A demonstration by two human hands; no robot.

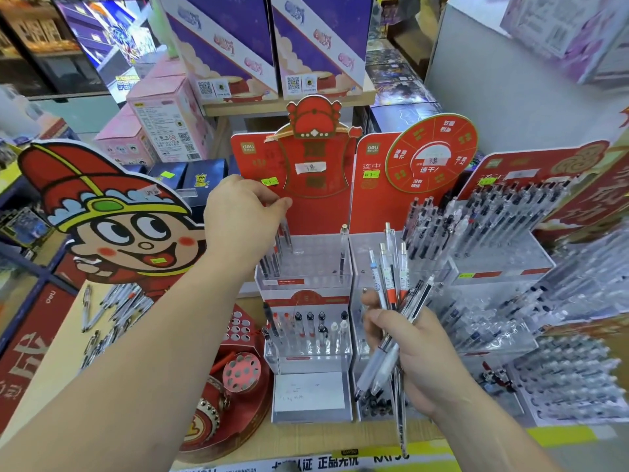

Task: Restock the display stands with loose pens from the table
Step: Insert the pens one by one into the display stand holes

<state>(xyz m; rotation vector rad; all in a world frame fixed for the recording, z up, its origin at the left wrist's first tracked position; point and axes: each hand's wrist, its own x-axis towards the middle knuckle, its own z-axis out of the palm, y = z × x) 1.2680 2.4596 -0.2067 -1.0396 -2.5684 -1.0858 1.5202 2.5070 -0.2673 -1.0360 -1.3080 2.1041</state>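
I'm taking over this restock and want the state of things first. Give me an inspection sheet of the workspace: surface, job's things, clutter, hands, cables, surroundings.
Surface: tan table, bare strip at the front edge.
Job's things: left stand, top tier nearly empty; right stand, crowded with pens; loose pens lying on the table at left.
Clutter: cartoon cutout; red holed holder; white pad.
Hands: left hand pinches a pen at the left stand's top tier; right hand grips a bundle of pens.
Cables: nothing seen.
Surroundings: purple boxes on a shelf behind; pink boxes stacked at left.
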